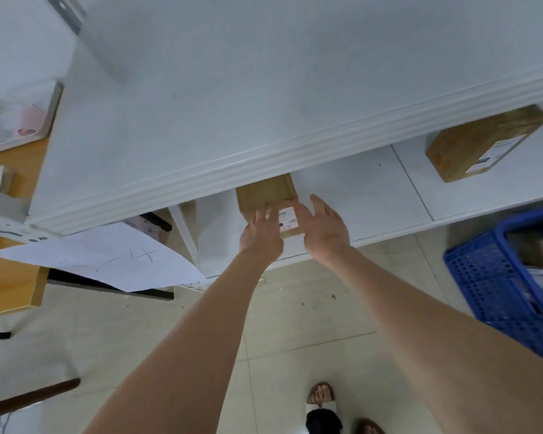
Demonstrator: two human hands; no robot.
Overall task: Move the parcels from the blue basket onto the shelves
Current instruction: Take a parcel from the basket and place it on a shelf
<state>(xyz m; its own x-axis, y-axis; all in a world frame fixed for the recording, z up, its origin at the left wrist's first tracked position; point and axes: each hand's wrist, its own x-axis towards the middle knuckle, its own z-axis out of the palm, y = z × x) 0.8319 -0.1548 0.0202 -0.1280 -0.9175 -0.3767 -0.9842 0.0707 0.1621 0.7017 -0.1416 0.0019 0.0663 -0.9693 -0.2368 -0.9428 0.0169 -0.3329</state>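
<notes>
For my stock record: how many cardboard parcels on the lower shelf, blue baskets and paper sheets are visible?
Cardboard parcels on the shelf: 2, the middle parcel and the right parcel
Blue basket: 1
Paper sheet: 1
Total: 4

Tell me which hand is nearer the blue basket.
Right. The right hand is left of the blue basket; the left hand is farther left, touching the small parcel.
</notes>
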